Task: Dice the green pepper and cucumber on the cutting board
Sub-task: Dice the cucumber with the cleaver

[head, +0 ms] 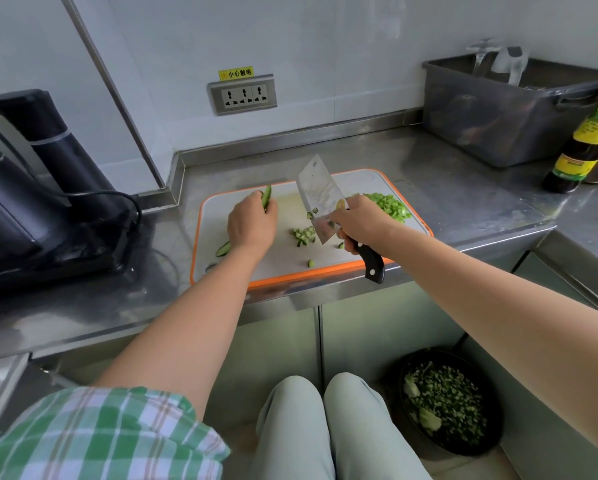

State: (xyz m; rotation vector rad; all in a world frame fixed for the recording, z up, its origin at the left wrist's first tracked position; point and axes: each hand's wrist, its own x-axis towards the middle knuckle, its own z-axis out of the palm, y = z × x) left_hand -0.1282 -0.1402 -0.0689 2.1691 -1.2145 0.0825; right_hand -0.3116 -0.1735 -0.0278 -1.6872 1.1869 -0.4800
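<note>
A white cutting board [283, 268] with an orange rim lies on the steel counter. My left hand [252, 223] grips a long cucumber strip [266, 197] at the board's left side; another strip end [223, 249] shows below the wrist. My right hand [359, 223] holds a cleaver [316, 199] by its black handle, blade lifted and tilted above the board, with cucumber bits stuck to it. Small cucumber dice [302, 235] lie under the blade. A pile of diced green pepper [389, 206] sits at the board's far right corner.
A black kettle and appliance [31, 188] stand left of the board. A grey plastic tub [508, 112] and a sauce bottle [584, 143] sit at the back right. A wall socket [242, 95] is behind. On the floor stands a black bin [446, 400] with green scraps.
</note>
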